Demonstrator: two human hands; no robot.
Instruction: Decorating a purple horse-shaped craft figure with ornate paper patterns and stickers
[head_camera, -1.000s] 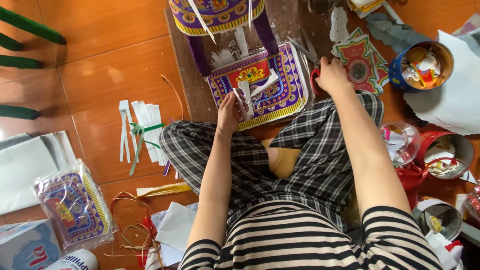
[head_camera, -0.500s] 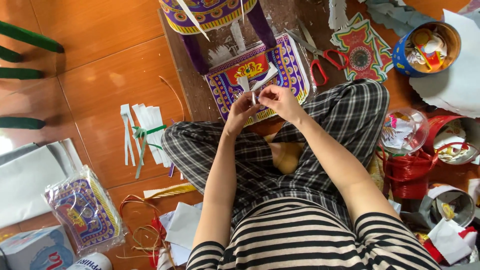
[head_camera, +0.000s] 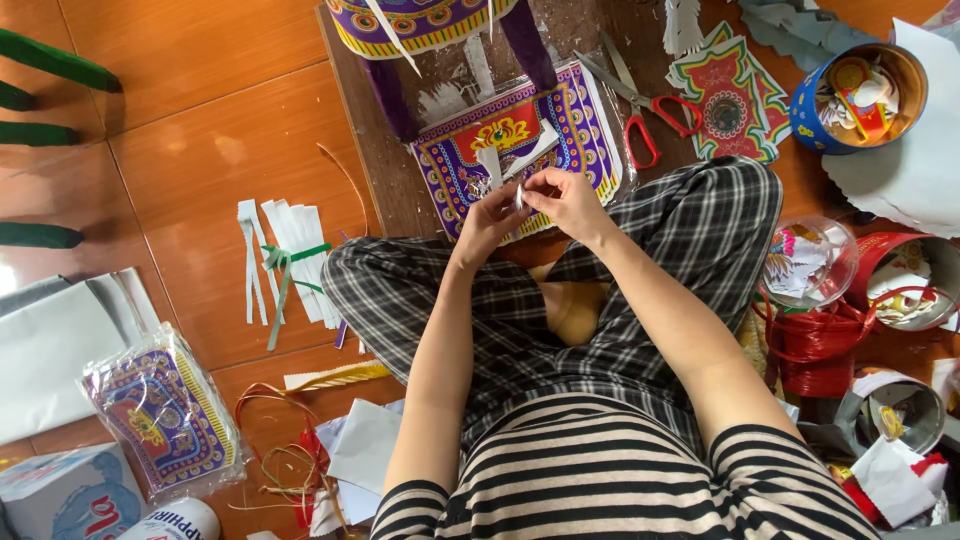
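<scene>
My left hand (head_camera: 490, 212) and my right hand (head_camera: 565, 197) meet above my crossed legs and pinch a small white paper strip (head_camera: 521, 165) between their fingertips. Just beyond them, a purple, red and yellow patterned paper sheet (head_camera: 565, 125) lies on a dark board (head_camera: 370, 150). Red-handled scissors (head_camera: 645, 115) rest on the board to the right of that sheet. A second ornate cut-out (head_camera: 725, 100) lies past the scissors.
A bundle of white paper strips tied with green (head_camera: 285, 260) lies on the wooden floor at left. A bagged patterned pack (head_camera: 160, 420) sits lower left. A blue tin (head_camera: 855, 95), a clear bowl (head_camera: 815, 262) and red containers (head_camera: 815, 345) crowd the right side.
My right hand came back from the far right near the scissors and joined my left hand at the middle. Both now hold the white strip, raised off the patterned sheet.
</scene>
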